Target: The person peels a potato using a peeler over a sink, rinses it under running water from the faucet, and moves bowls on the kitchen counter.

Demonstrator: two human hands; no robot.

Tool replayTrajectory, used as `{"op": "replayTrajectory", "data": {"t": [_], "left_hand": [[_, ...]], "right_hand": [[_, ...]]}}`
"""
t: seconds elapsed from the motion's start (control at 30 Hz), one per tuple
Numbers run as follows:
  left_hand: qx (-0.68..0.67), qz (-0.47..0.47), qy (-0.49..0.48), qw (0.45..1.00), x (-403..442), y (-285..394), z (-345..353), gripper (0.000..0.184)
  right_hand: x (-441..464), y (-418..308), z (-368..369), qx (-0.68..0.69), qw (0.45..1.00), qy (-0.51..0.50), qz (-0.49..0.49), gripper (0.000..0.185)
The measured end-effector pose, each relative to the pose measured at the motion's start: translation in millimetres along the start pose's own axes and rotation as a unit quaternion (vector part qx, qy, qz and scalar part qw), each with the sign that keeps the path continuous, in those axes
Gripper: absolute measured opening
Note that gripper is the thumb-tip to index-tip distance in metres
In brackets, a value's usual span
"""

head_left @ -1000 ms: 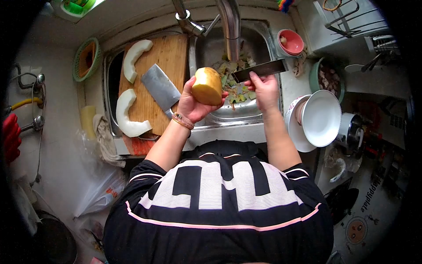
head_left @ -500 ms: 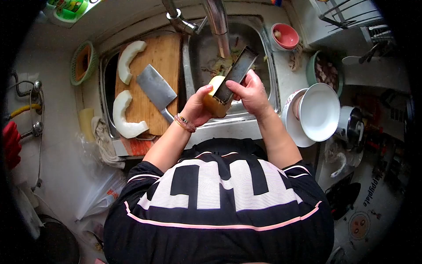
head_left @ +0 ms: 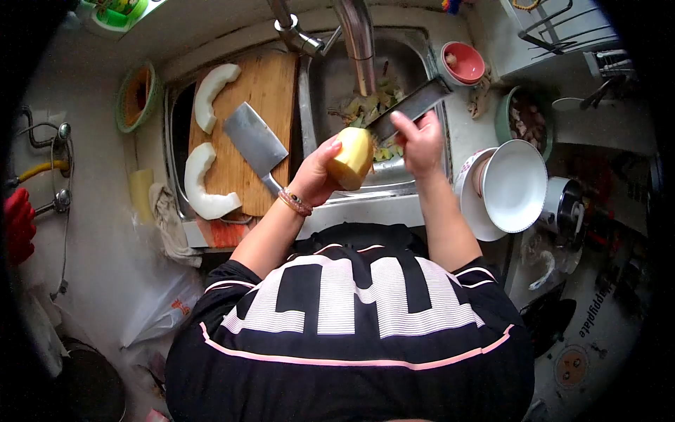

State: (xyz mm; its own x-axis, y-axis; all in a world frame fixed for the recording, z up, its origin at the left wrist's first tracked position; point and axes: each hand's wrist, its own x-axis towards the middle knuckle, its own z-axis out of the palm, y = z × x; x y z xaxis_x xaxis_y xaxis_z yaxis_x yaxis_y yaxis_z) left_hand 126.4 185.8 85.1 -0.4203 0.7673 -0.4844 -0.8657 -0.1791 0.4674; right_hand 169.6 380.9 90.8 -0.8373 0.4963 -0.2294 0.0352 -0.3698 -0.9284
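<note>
My left hand is wrapped round a large peeled yellow potato, held over the sink's front edge. A brown patch of skin shows low on its side. In my right hand is a long, flat, dark metal peeler, slanting up to the right. Its lower end is close to the top of the potato; I cannot tell whether they touch. Peelings and scraps lie in the sink under the faucet.
Left of the sink basin, a cleaver and two curved pieces of white melon lie on a wooden cutting board. To the right stand a pink bowl, a green basin of meat and stacked white bowls.
My right hand has drawn the peeler up and right, off the front of the potato. More bare yellow flesh now faces up in my left hand. The view has shifted slightly.
</note>
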Motion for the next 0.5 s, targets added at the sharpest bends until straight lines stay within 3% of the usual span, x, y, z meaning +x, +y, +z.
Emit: {"op": "replayTrajectory", "data": {"t": [0.07, 0.13, 0.2, 0.27, 0.3, 0.37, 0.5], "left_hand": [[0.003, 0.011, 0.022, 1.0, 5.4, -7.1, -8.2, 0.06], [0.02, 0.054, 0.018, 0.998, 9.7, -8.4, -5.6, 0.055], [0.035, 0.06, -0.013, 0.998, 7.9, -6.7, -4.1, 0.056], [0.024, 0.035, -0.035, 0.998, -2.5, -4.1, 1.6, 0.064], [-0.012, 0.014, -0.039, 0.999, -4.5, -6.4, -1.2, 0.067], [-0.078, -0.038, -0.063, 0.994, -4.5, -12.7, -17.2, 0.071], [-0.181, -0.05, -0.124, 0.974, -5.2, -9.8, -15.1, 0.072]], "right_hand": [[-17.0, -9.6, 14.7, 0.021, 0.995, -0.084, 0.046, 0.024], [-27.5, 1.8, 27.3, 0.051, 0.991, -0.124, 0.016, 0.031], [-17.5, 11.4, 14.8, -0.007, 0.993, -0.092, 0.071, 0.028], [9.2, 28.9, 0.2, -0.012, 0.995, 0.098, -0.028, 0.024], [10.6, 8.6, 3.3, 0.061, 0.989, 0.129, -0.03, 0.021], [11.4, 2.9, -7.9, 0.156, 0.981, 0.105, 0.047, 0.015], [-10.4, 0.8, -0.9, 0.249, 0.952, 0.036, 0.172, 0.012]]}}
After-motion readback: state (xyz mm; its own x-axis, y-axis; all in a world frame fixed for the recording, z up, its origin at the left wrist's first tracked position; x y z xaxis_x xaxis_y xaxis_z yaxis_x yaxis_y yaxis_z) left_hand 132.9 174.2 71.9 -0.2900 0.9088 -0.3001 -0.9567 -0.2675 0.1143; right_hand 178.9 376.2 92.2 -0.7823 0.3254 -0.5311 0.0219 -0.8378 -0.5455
